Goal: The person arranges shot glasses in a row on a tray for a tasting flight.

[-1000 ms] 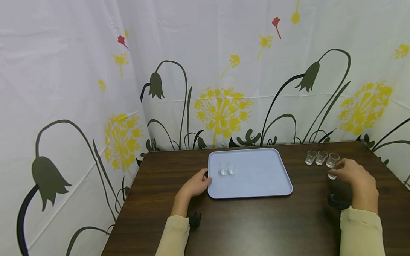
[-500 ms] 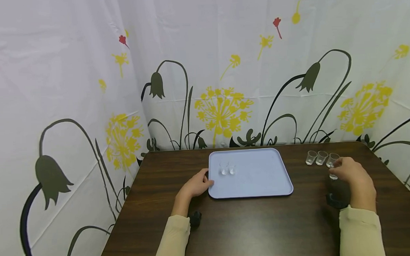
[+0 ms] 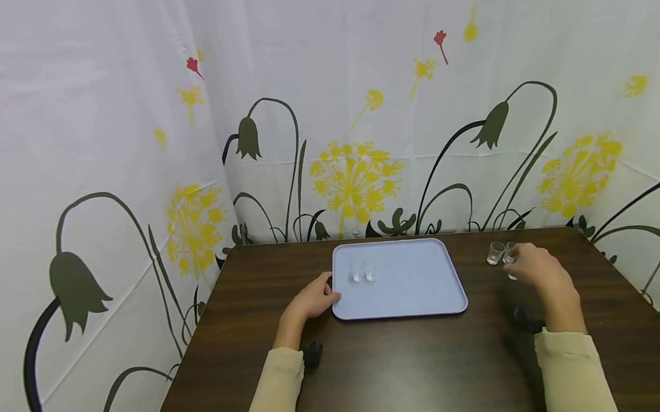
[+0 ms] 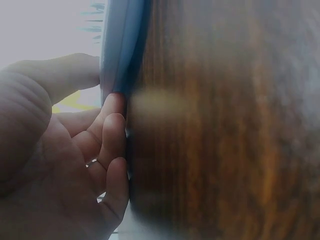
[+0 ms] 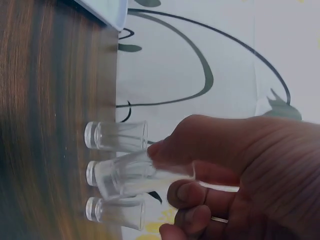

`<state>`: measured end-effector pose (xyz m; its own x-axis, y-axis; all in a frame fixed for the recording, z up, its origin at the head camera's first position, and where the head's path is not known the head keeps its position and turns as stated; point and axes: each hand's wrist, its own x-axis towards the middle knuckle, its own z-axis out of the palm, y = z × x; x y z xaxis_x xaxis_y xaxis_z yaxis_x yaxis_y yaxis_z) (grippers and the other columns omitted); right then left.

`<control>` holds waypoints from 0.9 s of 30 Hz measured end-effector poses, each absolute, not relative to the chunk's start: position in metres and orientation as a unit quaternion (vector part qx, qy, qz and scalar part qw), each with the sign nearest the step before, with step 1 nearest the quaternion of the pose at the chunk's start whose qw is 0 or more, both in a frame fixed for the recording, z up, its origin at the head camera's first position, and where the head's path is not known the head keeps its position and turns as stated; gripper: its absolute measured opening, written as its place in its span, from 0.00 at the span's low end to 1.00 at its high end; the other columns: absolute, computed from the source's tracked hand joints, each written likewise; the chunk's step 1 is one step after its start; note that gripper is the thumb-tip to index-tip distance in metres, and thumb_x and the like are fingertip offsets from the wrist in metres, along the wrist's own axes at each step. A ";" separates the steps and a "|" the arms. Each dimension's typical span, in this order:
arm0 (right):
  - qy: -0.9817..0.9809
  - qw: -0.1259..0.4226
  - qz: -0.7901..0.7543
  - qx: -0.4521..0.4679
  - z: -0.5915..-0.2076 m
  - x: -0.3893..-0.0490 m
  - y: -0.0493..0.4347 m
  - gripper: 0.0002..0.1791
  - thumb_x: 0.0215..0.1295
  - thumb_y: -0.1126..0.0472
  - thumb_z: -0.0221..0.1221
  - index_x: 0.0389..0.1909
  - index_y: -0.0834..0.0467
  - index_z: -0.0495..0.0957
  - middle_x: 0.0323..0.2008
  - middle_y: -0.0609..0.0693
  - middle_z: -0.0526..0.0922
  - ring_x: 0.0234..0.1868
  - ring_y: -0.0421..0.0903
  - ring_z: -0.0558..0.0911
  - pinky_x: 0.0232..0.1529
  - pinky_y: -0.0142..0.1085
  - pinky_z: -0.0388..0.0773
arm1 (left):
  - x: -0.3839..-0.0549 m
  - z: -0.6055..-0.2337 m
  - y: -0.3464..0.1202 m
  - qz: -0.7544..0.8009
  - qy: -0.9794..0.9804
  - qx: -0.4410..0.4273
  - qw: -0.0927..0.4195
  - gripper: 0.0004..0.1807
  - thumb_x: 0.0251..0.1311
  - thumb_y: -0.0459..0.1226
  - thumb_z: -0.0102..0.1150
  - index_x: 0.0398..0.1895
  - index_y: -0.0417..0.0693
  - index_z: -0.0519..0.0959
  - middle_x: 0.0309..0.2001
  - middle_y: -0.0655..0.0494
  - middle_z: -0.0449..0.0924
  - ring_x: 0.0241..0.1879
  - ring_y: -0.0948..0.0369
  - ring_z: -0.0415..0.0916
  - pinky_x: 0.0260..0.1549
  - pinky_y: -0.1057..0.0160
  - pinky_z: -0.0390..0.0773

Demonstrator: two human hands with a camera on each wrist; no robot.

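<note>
A small clear shot glass (image 5: pixel 131 175) is pinched in my right hand (image 3: pixel 542 274), tilted and lifted just off the table. Behind it, in the right wrist view, three more shot glasses (image 5: pixel 120 136) stand upright in a row; in the head view my hand covers part of that row. My left hand (image 3: pixel 311 299) grips the left rim of a pale blue tray (image 3: pixel 414 282). Its thumb (image 4: pixel 80 75) lies on the rim and the fingers curl at the outer side near the tabletop. Two shot glasses (image 3: pixel 363 272) stand side by side on the tray's left half.
The dark wooden table (image 3: pixel 412 361) lies under everything. A white curtain (image 3: pixel 325 67) printed with flowers hangs along its back edge and sides. A stretch of table separates the tray from the row of glasses at the right.
My right hand has lifted the shot glass from its place and moved it left, in front of the row. My left hand still holds the tray rim, and the tray glasses stay in place.
</note>
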<state>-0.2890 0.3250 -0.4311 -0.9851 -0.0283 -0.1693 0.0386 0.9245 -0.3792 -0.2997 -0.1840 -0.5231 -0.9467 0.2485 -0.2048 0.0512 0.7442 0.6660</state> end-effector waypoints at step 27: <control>0.971 0.021 -0.194 -0.135 -0.431 -0.304 0.243 0.23 0.71 0.56 0.61 0.58 0.68 0.82 0.51 0.65 0.89 0.50 0.63 0.88 0.52 0.62 0.82 | -0.327 -0.571 -0.190 0.334 0.930 0.078 0.129 0.41 0.71 0.47 0.64 0.82 0.42 0.62 0.37 0.56 0.77 0.31 0.60 0.73 0.32 0.61 0.72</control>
<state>-0.3045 0.2427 -0.4309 -0.9626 -0.2706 0.0115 -0.2542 0.8880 -0.3832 -0.3271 -0.1900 -0.5707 -0.9543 0.2317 -0.1885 0.0590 0.7647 0.6417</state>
